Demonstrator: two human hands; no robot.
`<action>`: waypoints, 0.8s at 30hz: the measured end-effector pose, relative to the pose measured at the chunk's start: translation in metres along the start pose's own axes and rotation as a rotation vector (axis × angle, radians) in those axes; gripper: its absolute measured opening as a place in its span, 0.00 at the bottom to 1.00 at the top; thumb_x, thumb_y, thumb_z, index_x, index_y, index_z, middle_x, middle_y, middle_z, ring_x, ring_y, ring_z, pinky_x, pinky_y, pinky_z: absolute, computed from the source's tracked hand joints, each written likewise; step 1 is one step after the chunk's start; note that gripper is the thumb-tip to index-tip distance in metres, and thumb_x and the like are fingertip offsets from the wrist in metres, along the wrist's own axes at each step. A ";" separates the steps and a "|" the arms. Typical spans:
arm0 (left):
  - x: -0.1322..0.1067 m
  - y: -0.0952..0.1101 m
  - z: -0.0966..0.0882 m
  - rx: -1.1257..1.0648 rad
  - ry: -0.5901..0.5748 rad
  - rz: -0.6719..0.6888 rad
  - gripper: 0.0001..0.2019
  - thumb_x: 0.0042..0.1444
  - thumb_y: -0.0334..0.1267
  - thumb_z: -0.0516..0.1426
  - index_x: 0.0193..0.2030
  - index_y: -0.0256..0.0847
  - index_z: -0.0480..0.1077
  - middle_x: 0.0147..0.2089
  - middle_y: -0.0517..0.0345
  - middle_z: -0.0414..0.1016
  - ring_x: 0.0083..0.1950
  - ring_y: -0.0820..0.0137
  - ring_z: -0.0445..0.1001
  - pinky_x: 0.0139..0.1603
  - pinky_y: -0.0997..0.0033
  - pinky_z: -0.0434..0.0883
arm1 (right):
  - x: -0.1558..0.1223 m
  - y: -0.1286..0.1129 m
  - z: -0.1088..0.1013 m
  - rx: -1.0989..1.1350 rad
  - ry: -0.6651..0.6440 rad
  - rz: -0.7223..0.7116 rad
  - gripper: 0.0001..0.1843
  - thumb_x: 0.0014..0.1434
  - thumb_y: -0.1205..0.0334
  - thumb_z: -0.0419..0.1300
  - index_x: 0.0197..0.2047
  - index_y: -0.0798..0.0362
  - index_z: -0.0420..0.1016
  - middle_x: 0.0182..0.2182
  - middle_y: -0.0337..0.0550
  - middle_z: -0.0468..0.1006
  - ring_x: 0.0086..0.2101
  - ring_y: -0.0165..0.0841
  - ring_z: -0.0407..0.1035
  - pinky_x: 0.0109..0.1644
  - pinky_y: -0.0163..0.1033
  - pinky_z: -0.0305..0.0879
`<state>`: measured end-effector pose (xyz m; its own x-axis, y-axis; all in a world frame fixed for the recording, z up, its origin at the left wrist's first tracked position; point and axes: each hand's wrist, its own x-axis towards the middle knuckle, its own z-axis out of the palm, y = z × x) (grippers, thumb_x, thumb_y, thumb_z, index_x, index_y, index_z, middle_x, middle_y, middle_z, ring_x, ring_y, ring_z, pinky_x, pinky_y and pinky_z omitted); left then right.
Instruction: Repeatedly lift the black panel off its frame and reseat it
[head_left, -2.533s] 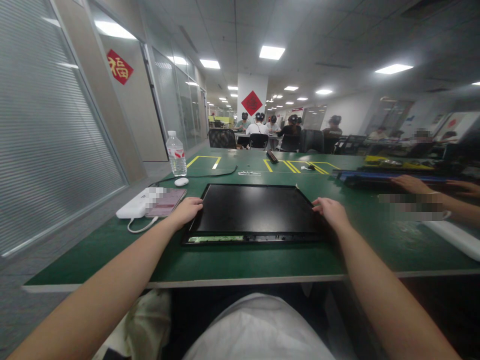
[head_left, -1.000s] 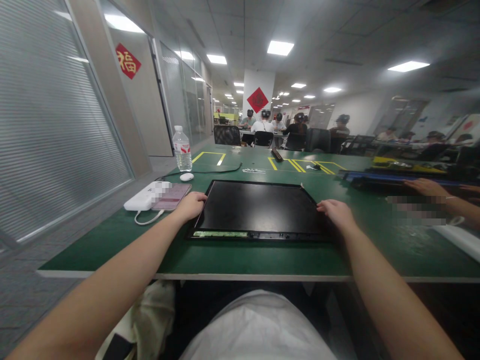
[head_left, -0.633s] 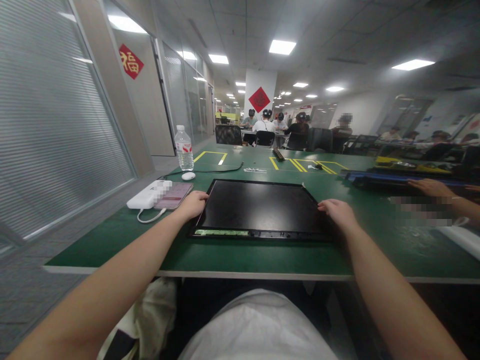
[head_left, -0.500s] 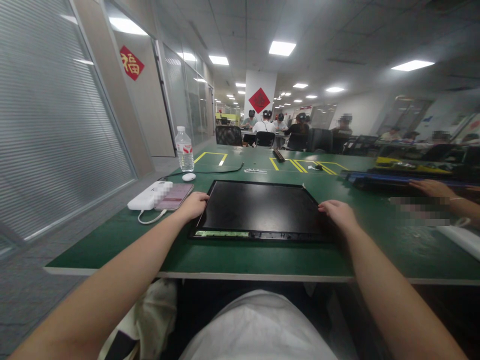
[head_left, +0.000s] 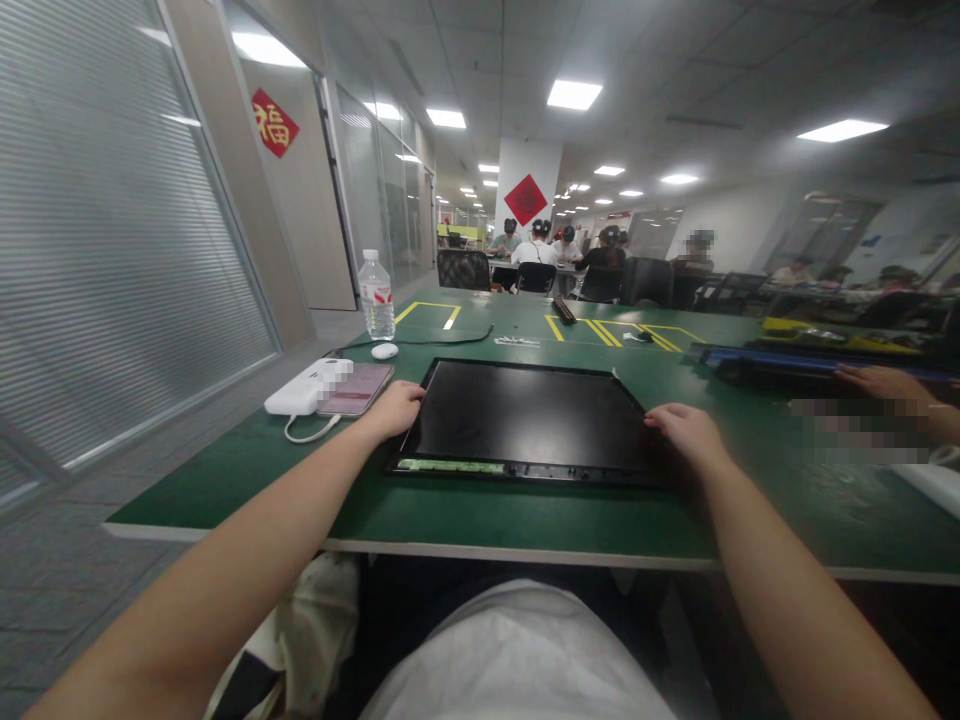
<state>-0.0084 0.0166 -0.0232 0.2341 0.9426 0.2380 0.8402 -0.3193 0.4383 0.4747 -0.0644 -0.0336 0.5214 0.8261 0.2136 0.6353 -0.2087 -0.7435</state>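
A flat black display panel (head_left: 529, 415) lies on the green table (head_left: 480, 525) in front of me, its dark screen facing up. Along its near edge runs a narrow strip with a green circuit board (head_left: 450, 467) on the left part. My left hand (head_left: 397, 408) grips the panel's left edge, fingers curled at the rim. On the opposite side, my right hand (head_left: 686, 430) pinches the right edge between thumb and fingers. The panel's underside is hidden.
Left of the panel lie a white power bank (head_left: 307, 388), a phone (head_left: 360, 388), a white oval case (head_left: 385, 352) and a water bottle (head_left: 376, 298). Yellow tape and a dark slim object (head_left: 562, 310) are beyond. At right, another person's hand (head_left: 885, 385) is near a long blue-black part (head_left: 787, 362).
The whole view has shifted slightly, so things appear a little further right. Both hands stay on the panel's edges, and the panel keeps its place on the table.
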 end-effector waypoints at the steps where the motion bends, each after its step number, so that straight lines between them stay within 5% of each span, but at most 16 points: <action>1: 0.000 0.000 0.000 -0.018 -0.003 0.004 0.20 0.50 0.32 0.52 0.43 0.41 0.84 0.53 0.49 0.84 0.60 0.53 0.77 0.65 0.64 0.70 | 0.000 0.000 0.000 -0.003 0.001 -0.002 0.12 0.48 0.54 0.59 0.30 0.49 0.83 0.32 0.44 0.85 0.37 0.42 0.75 0.43 0.43 0.65; 6: -0.002 -0.005 -0.004 -0.090 -0.025 0.007 0.26 0.55 0.38 0.55 0.60 0.38 0.76 0.62 0.43 0.77 0.61 0.51 0.76 0.61 0.56 0.73 | 0.000 0.000 0.001 -0.011 0.031 -0.028 0.09 0.47 0.57 0.60 0.28 0.48 0.82 0.30 0.43 0.84 0.36 0.41 0.75 0.39 0.41 0.66; 11: -0.010 -0.006 -0.016 0.013 -0.045 0.183 0.33 0.53 0.51 0.61 0.63 0.35 0.73 0.66 0.38 0.70 0.67 0.48 0.69 0.70 0.52 0.63 | 0.000 -0.001 0.001 -0.024 0.039 -0.031 0.09 0.49 0.57 0.61 0.29 0.48 0.82 0.31 0.44 0.84 0.37 0.42 0.76 0.41 0.42 0.67; 14: -0.016 -0.002 -0.023 0.015 -0.169 0.306 0.37 0.52 0.57 0.62 0.65 0.39 0.72 0.69 0.41 0.66 0.69 0.50 0.66 0.71 0.55 0.61 | -0.003 -0.004 0.002 -0.009 0.018 -0.091 0.10 0.50 0.57 0.61 0.33 0.48 0.83 0.35 0.44 0.85 0.40 0.42 0.77 0.46 0.42 0.68; 24: -0.025 0.001 -0.032 -0.019 -0.389 0.361 0.44 0.46 0.57 0.68 0.70 0.45 0.67 0.74 0.44 0.62 0.72 0.50 0.64 0.71 0.57 0.61 | -0.003 -0.005 0.005 -0.050 -0.086 -0.135 0.11 0.50 0.60 0.63 0.36 0.46 0.85 0.38 0.42 0.85 0.41 0.41 0.77 0.47 0.42 0.69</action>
<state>-0.0289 -0.0101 -0.0007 0.6739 0.7377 0.0393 0.6644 -0.6285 0.4043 0.4668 -0.0633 -0.0341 0.3800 0.8898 0.2527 0.7251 -0.1170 -0.6786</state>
